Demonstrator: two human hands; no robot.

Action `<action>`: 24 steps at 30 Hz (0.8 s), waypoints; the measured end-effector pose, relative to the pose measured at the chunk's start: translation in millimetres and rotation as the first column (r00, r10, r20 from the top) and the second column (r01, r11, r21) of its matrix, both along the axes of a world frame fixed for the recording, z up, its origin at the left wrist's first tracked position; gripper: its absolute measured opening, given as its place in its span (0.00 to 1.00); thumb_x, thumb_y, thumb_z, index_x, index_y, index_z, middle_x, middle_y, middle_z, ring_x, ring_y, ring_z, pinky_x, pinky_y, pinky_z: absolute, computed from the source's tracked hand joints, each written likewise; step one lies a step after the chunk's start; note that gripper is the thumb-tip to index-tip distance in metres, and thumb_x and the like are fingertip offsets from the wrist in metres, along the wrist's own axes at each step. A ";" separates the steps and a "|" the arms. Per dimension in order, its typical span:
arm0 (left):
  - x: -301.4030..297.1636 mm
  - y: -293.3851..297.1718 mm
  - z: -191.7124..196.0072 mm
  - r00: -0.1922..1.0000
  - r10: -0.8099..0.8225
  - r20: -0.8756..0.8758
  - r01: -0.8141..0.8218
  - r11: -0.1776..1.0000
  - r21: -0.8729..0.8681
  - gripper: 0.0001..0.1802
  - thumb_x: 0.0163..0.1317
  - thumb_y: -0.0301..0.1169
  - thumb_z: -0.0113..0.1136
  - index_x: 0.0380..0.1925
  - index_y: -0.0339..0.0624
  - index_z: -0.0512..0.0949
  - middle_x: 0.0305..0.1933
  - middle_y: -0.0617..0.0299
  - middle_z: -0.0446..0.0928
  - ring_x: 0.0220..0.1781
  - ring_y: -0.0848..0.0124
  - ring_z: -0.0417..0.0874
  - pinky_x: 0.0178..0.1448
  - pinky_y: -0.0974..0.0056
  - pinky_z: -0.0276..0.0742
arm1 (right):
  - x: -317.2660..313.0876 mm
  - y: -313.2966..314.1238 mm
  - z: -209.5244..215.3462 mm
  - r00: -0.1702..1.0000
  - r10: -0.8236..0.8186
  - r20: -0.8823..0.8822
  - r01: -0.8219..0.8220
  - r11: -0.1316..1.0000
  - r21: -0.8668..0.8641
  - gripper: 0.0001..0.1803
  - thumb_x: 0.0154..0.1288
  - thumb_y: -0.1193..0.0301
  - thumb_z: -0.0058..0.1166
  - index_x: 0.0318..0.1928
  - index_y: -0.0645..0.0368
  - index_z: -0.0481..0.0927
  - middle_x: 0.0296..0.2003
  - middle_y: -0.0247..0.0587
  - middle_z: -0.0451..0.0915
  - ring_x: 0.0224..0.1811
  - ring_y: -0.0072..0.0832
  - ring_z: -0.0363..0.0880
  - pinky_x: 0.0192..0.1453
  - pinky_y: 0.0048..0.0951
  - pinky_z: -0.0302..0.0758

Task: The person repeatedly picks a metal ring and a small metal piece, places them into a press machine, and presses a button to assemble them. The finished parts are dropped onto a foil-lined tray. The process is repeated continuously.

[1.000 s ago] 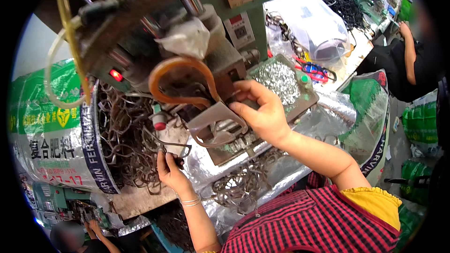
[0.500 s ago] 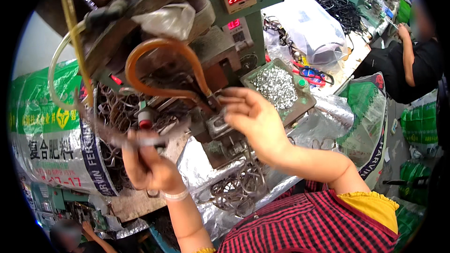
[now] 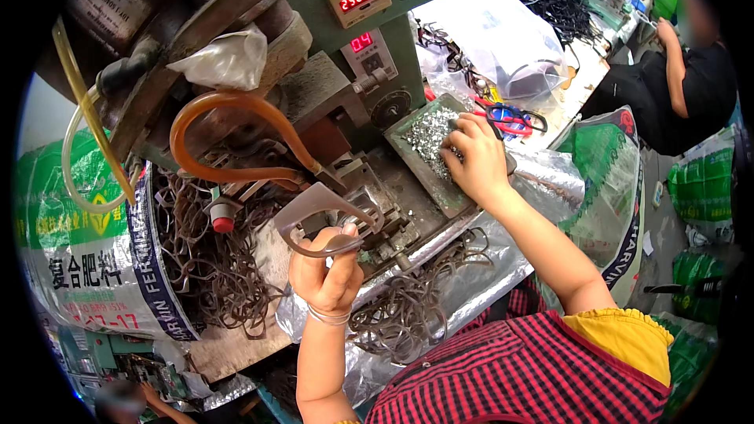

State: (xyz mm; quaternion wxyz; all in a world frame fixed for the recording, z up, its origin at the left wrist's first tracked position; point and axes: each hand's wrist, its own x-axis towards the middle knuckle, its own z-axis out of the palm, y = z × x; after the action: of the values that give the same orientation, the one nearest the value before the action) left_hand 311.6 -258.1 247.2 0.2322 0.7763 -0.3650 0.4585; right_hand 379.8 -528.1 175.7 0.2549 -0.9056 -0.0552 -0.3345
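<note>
In my left hand (image 3: 326, 276) is a brown translucent glasses frame (image 3: 301, 209), gripped between thumb and fingers and held up in front of the machine's metal fixture (image 3: 386, 202). My right hand (image 3: 481, 159) reaches into a green tray (image 3: 458, 202) of small silver metal parts (image 3: 426, 140). Its fingers are bent, with the tips down among the parts; what they pinch is too small to make out. Behind the left hand, an orange-brown hose (image 3: 182, 129) loops down to the fixture.
A green machine body (image 3: 310, 20) with red displays rises behind. Tangled brown frames lie in a pile (image 3: 208, 251) beside a printed sack (image 3: 86, 259), and more (image 3: 408, 306) rest on silver sheeting. Glasses with dark rims (image 3: 518, 119) lie past the tray. A co-worker (image 3: 667, 86) sits at far right.
My right hand has moved right from the fixture to the tray of metal parts. My left hand has shifted right, bringing the glasses frame before the fixture. The view has shifted slightly.
</note>
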 end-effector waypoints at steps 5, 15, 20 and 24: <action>1.5 -3.9 0.4 1.000 0.018 0.020 -0.018 1.000 -0.006 0.20 0.53 0.11 0.59 0.45 0.40 0.82 0.39 0.51 0.83 0.32 0.60 0.83 0.33 0.64 0.78 | 14.4 -3.3 25.6 1.000 -0.006 0.026 0.001 0.980 0.199 0.04 0.55 0.71 0.63 0.31 0.56 0.83 0.35 0.41 0.79 0.46 0.43 0.76 0.51 0.41 0.73; 2.7 -4.9 8.8 1.000 -0.022 -0.009 0.021 0.999 -0.034 0.21 0.46 0.13 0.63 0.42 0.38 0.84 0.38 0.55 0.83 0.31 0.62 0.81 0.32 0.63 0.76 | 28.8 34.4 14.6 0.994 0.075 0.074 -0.068 0.993 -0.093 0.05 0.47 0.68 0.68 0.28 0.49 0.85 0.35 0.35 0.78 0.44 0.37 0.77 0.37 0.40 0.75; -54.3 4.8 -0.5 0.942 0.285 -0.177 -0.305 0.948 -0.095 0.22 0.50 0.14 0.65 0.47 0.40 0.83 0.49 0.52 0.84 0.44 0.58 0.84 0.48 0.61 0.78 | 29.2 34.2 11.0 0.997 0.057 -0.044 -0.066 0.963 -0.261 0.09 0.43 0.71 0.66 0.28 0.57 0.83 0.42 0.43 0.78 0.49 0.43 0.77 0.43 0.44 0.77; -55.3 65.5 -20.0 0.697 0.663 -0.275 -0.715 0.674 -0.188 0.13 0.56 0.19 0.66 0.43 0.36 0.83 0.46 0.54 0.83 0.46 0.57 0.82 0.51 0.61 0.75 | -4.2 2.9 15.2 0.994 0.067 0.082 -0.070 0.997 0.024 0.05 0.57 0.77 0.63 0.35 0.59 0.83 0.32 0.43 0.82 0.38 0.41 0.81 0.46 0.39 0.75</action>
State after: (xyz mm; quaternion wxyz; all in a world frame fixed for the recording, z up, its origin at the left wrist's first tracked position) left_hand 256.2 -192.6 227.2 0.1815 0.8539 0.0478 0.4854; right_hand 375.6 -525.2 190.9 0.2759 -0.8853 -0.0920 -0.3629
